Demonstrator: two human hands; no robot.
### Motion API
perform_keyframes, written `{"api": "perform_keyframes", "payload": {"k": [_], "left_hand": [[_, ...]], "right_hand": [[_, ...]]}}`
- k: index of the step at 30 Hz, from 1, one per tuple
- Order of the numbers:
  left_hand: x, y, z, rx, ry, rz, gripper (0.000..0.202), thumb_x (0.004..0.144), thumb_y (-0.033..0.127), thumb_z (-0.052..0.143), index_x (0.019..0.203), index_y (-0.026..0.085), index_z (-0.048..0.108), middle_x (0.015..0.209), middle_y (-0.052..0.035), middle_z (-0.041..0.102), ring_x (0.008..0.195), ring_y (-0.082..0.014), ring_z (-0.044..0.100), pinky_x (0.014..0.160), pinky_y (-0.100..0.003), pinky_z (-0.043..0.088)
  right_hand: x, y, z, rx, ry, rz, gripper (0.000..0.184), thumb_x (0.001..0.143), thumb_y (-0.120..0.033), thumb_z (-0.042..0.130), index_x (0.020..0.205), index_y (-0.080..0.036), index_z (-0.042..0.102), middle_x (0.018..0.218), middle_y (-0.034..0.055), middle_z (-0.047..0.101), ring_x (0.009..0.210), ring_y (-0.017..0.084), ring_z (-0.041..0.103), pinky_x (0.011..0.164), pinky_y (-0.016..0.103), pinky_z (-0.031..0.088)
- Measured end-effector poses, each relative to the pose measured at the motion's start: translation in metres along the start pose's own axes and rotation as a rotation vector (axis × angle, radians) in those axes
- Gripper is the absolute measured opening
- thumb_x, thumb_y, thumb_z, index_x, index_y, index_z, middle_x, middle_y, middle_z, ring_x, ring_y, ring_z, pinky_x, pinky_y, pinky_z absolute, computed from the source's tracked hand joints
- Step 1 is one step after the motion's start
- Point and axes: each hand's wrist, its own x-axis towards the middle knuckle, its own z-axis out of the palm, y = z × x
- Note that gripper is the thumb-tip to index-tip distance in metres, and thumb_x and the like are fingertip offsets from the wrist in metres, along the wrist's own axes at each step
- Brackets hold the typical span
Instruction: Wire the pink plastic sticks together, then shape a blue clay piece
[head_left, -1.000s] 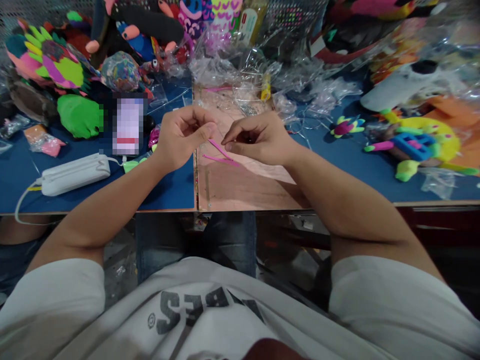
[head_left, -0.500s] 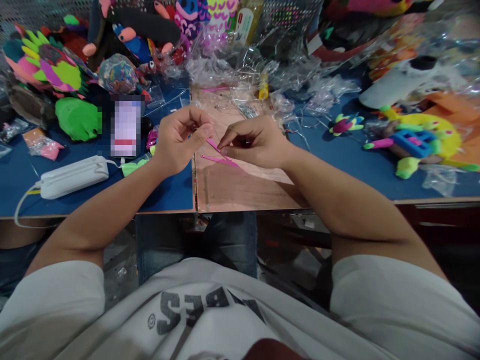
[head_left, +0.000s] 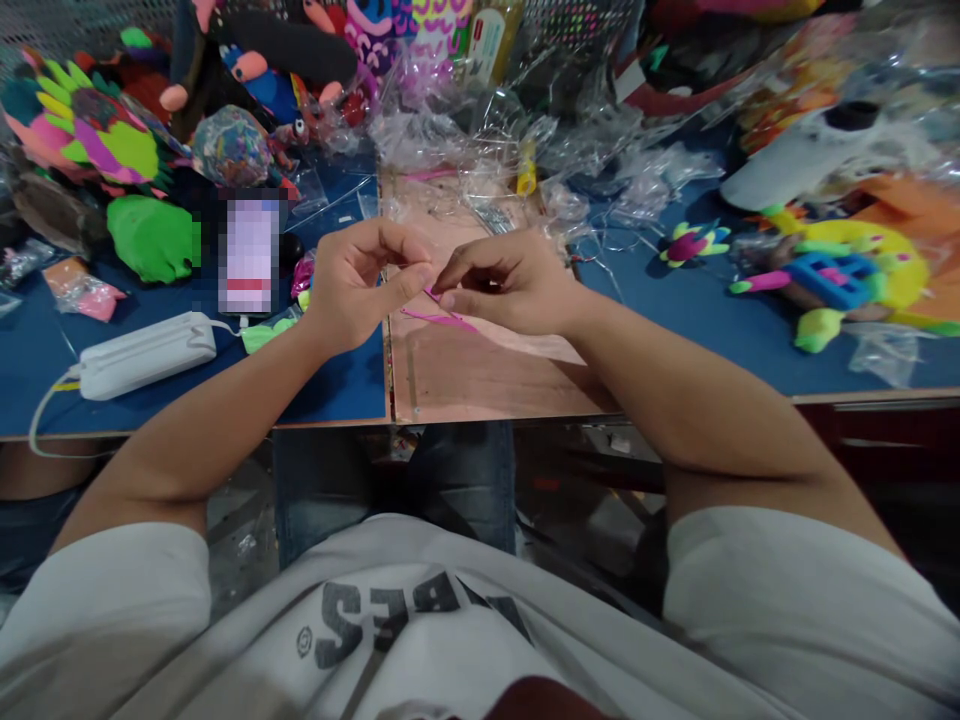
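Left hand (head_left: 371, 287): thumb and fingers drawn into a pinch; exact hold too small to tell. Right hand (head_left: 510, 285): same pinch, fingertips just beside the left's; can't tell what it grips. Pink strip (head_left: 448, 321) at and below the fingertips, over the wooden panel (head_left: 480, 378) of the blue counter (head_left: 319, 385). Clear plastic wrap (head_left: 420, 140) and yellow tube (head_left: 526, 168) behind. Left side: pixelated phone (head_left: 250, 255), green lump (head_left: 152, 238), white oblong device (head_left: 148, 357). Right side: small flower-shaped toy (head_left: 694, 244), farther out yellow toy (head_left: 904, 262).
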Motion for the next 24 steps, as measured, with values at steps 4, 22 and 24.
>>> {"api": "perform_keyframes", "payload": {"k": [4, 22, 24], "left_hand": [[0.000, 0.001, -0.001, -0.011, 0.010, -0.077, 0.042, 0.088, 0.060, 0.097, 0.087, 0.024, 0.076, 0.087, -0.0033, 0.074, 0.084, -0.0199, 0.076, 0.081, -0.039, 0.065], [0.001, 0.012, 0.011, -0.346, -0.123, -0.580, 0.032, 0.084, 0.032, 0.105, 0.080, 0.019, 0.076, 0.071, 0.0037, 0.072, 0.063, -0.0082, 0.066, 0.066, -0.024, 0.060], [0.001, 0.011, 0.011, -0.371, -0.127, -0.604, 0.032, 0.083, 0.030, 0.106, 0.080, 0.019, 0.076, 0.069, 0.0041, 0.071, 0.062, -0.0080, 0.066, 0.065, -0.023, 0.059]], "right_hand": [[0.004, 0.006, -0.004, -0.190, 0.205, 0.067, 0.061, 0.113, -0.079, 0.057, 0.099, -0.026, 0.082, 0.081, 0.0044, 0.074, 0.069, 0.019, 0.063, 0.065, 0.036, 0.052], [-0.009, 0.013, 0.004, -0.806, 0.152, -0.295, 0.044, 0.122, -0.049, 0.044, 0.121, -0.029, 0.083, 0.112, 0.0062, 0.083, 0.102, 0.024, 0.082, 0.090, 0.046, 0.069], [-0.009, 0.010, 0.001, -0.843, 0.127, -0.295, 0.045, 0.122, -0.049, 0.044, 0.118, -0.029, 0.084, 0.109, 0.0052, 0.083, 0.095, 0.023, 0.082, 0.085, 0.044, 0.068]]}}
